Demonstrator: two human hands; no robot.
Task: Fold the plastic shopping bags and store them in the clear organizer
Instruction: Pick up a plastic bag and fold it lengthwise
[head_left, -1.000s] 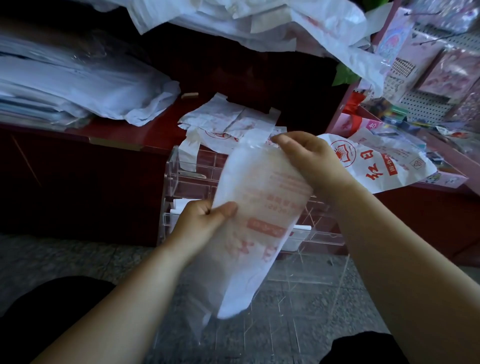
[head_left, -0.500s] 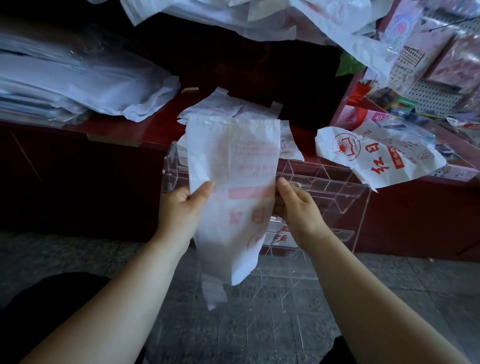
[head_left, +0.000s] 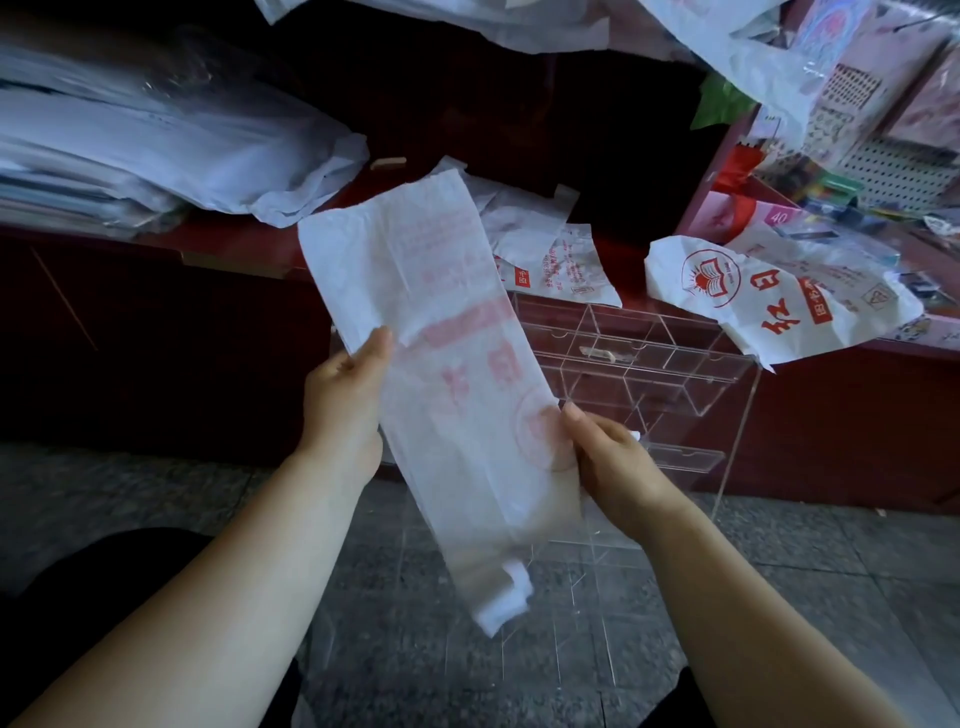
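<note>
While half a second ago the folded plastic bag (head_left: 447, 364) hung nearly upright between two level hands, it now slants, its top end leaning to the left and its bottom end, blurred, pointing down to the right. It is a long white strip with faded red print, held in the air in front of the clear organizer (head_left: 649, 358), not in it. The left hand (head_left: 345, 395) pinches the strip's left edge about halfway up, thumb on the front and fingers behind. The right hand (head_left: 608, 462) has dropped lower and grips the right edge beside a round red emblem, thumb in front. The organizer stands on the grey stone floor (head_left: 156, 493) against a dark red counter (head_left: 208, 244). On the counter lie a stack of white bags (head_left: 156, 156) at left, crumpled printed bags (head_left: 550, 249) behind the strip, and another printed bag (head_left: 779, 291) at right.
</note>
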